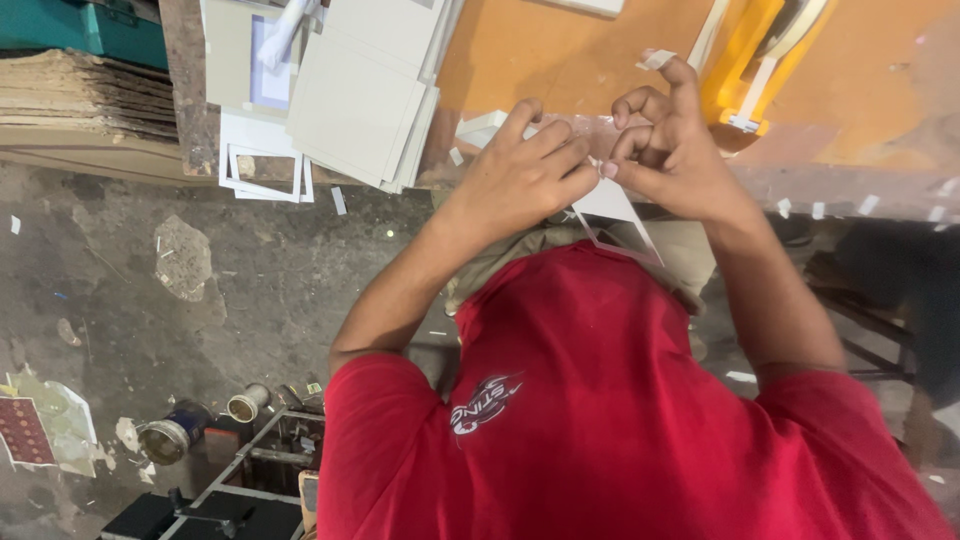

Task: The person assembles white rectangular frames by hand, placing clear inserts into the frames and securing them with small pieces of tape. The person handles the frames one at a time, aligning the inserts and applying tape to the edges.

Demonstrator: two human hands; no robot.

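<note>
cans: two on floor (172, 437) | board stack (365, 95): one on bench (560, 50) | hands: two; left (520, 180), right (675, 150), fingers curled, pinching one white frame (615, 215) at bench edge, long axis slanting down-right, far corner toward the person's chest

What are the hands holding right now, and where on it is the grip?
Both the left hand and right hand pinch a thin white card frame at its upper edge; its lower part hangs free over the red shirt.
</note>
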